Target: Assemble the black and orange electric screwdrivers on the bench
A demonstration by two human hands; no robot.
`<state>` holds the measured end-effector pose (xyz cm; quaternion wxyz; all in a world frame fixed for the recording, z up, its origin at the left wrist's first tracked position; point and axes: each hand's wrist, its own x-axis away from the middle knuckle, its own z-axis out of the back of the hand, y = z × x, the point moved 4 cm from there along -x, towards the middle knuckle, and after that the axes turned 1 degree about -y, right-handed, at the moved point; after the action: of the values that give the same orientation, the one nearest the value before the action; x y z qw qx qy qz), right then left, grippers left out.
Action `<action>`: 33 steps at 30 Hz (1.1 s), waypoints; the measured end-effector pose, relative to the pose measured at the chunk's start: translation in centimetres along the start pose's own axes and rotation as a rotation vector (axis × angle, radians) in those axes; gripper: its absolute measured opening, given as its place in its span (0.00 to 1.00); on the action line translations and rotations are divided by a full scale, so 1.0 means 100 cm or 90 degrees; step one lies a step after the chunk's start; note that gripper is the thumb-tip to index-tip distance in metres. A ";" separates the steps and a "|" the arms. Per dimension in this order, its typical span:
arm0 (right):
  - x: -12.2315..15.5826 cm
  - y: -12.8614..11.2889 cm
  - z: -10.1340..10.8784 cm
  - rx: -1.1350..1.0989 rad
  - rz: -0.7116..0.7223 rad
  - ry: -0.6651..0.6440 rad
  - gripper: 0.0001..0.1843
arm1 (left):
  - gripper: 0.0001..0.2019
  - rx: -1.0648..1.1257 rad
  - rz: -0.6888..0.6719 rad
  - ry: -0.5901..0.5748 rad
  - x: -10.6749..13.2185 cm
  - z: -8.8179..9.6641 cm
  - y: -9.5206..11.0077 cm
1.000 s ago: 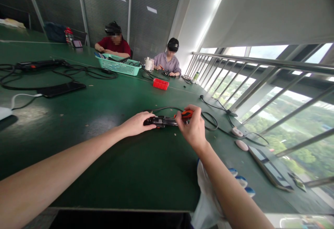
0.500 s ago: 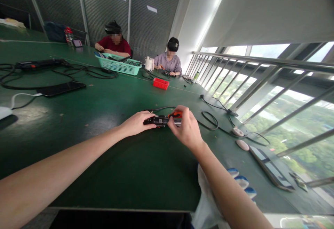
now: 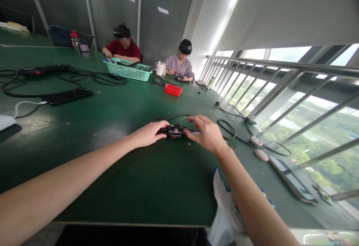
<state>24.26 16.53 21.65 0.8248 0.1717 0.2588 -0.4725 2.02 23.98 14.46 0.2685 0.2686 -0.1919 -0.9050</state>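
A long black corded device (image 3: pixel 176 131), with a small orange-red mark on its near side, lies crosswise on the green table in front of me. My left hand (image 3: pixel 150 133) holds its left end, thumb on the near side and fingers over the top. At its right end is my right hand (image 3: pixel 206 133), thumb and fingers apart on either side of the device. Contact there is hard to make out. No tool shows in the right hand. The device's right tip is partly hidden by that hand.
A white-and-blue glove (image 3: pixel 224 205) lies by my right forearm. Black cable (image 3: pixel 228 128) loops on the right, near a tablet-like device (image 3: pixel 291 180). Farther off are a red tray (image 3: pixel 173 90), a teal basket (image 3: pixel 129 72), a phone (image 3: pixel 67 95) and two people at work.
The orange-handled tool that was in my right hand is out of sight. The right hand has opened from a pinch and shifted slightly right. My left hand keeps its hold.
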 end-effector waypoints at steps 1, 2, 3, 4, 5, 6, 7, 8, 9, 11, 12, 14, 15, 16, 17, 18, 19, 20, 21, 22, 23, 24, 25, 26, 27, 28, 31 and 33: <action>0.000 -0.001 -0.011 0.004 0.022 -0.053 0.24 | 0.19 0.004 -0.010 -0.008 -0.001 -0.002 0.001; -0.001 -0.002 -0.021 0.000 0.035 -0.100 0.28 | 0.19 0.005 -0.019 -0.016 -0.001 -0.004 0.001; -0.002 -0.002 -0.030 -0.009 0.038 -0.140 0.29 | 0.19 0.001 -0.024 -0.020 -0.001 -0.005 0.001; -0.003 -0.001 -0.035 -0.016 0.031 -0.174 0.29 | 0.20 -0.009 -0.024 -0.018 -0.001 -0.006 0.001; -0.005 0.002 -0.039 -0.019 0.020 -0.202 0.28 | 0.21 -0.023 -0.018 -0.010 -0.001 -0.005 0.001; -0.005 0.006 -0.040 -0.016 0.002 -0.224 0.27 | 0.23 -0.038 -0.007 0.002 0.000 -0.004 0.000; -0.005 0.013 -0.038 -0.006 -0.023 -0.240 0.27 | 0.26 -0.052 0.006 0.013 0.002 -0.002 0.000; -0.004 0.023 -0.035 0.012 -0.056 -0.249 0.27 | 0.28 -0.063 0.021 0.021 0.003 0.000 -0.002; -0.001 0.035 -0.032 0.034 -0.098 -0.258 0.28 | 0.29 -0.071 0.036 0.025 0.005 0.001 -0.003; 0.010 0.065 -0.024 0.101 -0.213 -0.265 0.27 | 0.30 -0.076 0.063 0.013 0.007 0.003 -0.005; 0.018 0.081 -0.020 0.132 -0.267 -0.280 0.27 | 0.30 -0.076 0.073 0.003 0.008 0.003 -0.006; 0.035 0.111 -0.015 0.184 -0.367 -0.306 0.26 | 0.30 -0.077 0.086 -0.013 0.008 0.003 -0.007; 0.044 0.125 -0.012 0.202 -0.417 -0.313 0.26 | 0.30 -0.079 0.088 -0.018 0.008 0.002 -0.007; 0.051 0.136 -0.010 0.208 -0.453 -0.323 0.27 | 0.30 -0.082 0.087 -0.020 0.007 0.002 -0.007; 0.057 0.145 -0.009 0.211 -0.474 -0.331 0.27 | 0.30 -0.084 0.088 -0.020 0.007 0.002 -0.007; 0.061 0.152 -0.009 0.209 -0.480 -0.340 0.28 | 0.30 -0.085 0.090 -0.020 0.007 0.002 -0.007; 0.064 0.157 -0.009 0.206 -0.479 -0.350 0.29 | 0.30 -0.085 0.093 -0.020 0.007 0.001 -0.008; 0.066 0.160 -0.009 0.204 -0.475 -0.357 0.29 | 0.30 -0.085 0.095 -0.020 0.007 0.001 -0.008; 0.066 0.162 -0.009 0.203 -0.470 -0.363 0.29 | 0.30 -0.085 0.095 -0.022 0.007 0.001 -0.008; 0.066 0.164 -0.010 0.204 -0.468 -0.366 0.29 | 0.30 -0.085 0.095 -0.024 0.007 0.001 -0.009; 0.066 0.164 -0.010 0.207 -0.469 -0.365 0.29 | 0.29 -0.085 0.094 -0.025 0.007 0.001 -0.009; 0.065 0.165 -0.010 0.210 -0.471 -0.362 0.30 | 0.29 -0.084 0.092 -0.025 0.007 0.001 -0.009; 0.065 0.165 -0.010 0.213 -0.472 -0.357 0.30 | 0.29 -0.083 0.089 -0.025 0.007 0.000 -0.009; 0.064 0.165 -0.010 0.215 -0.473 -0.351 0.30 | 0.29 -0.082 0.086 -0.023 0.007 0.000 -0.009; 0.064 0.165 -0.010 0.214 -0.473 -0.346 0.30 | 0.29 -0.081 0.083 -0.021 0.007 0.001 -0.009; 0.065 0.165 -0.009 0.212 -0.473 -0.343 0.30 | 0.29 -0.080 0.081 -0.019 0.006 0.001 -0.009; 0.068 0.165 -0.009 0.192 -0.466 -0.347 0.29 | 0.29 -0.078 0.081 -0.017 0.006 0.001 -0.009; 0.069 0.165 -0.008 0.174 -0.458 -0.352 0.29 | 0.28 -0.080 0.082 -0.017 0.006 0.000 -0.009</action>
<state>41.27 20.41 17.57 0.6168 0.0462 0.0082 -0.7857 1.20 24.30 13.81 0.3396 0.2263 -0.1550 -0.8997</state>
